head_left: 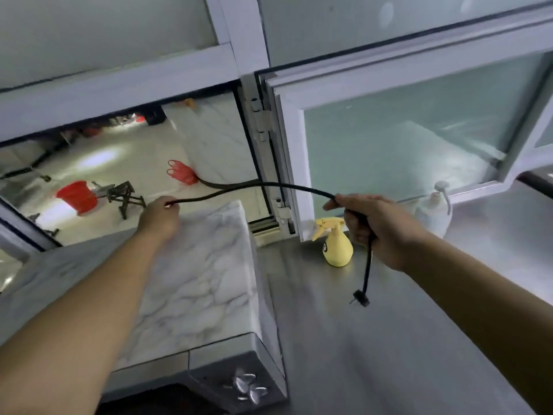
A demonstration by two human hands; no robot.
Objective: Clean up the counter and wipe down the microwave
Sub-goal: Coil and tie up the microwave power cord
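Two hands shared cord [263, 184]: our left hand [160, 217] pinched it above microwave [197, 283] back edge, our right hand [374, 226] gripped plug end, plug [360, 297] dangling over counter [389, 354], probably kept unplugged, clear before wiping. Spray bottle [336, 244] waited at counter's back edge.

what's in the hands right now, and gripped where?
Both hold the black power cord. The left hand pinches it farther along its length; the right hand is wrapped round it near the plug, which dangles free below.
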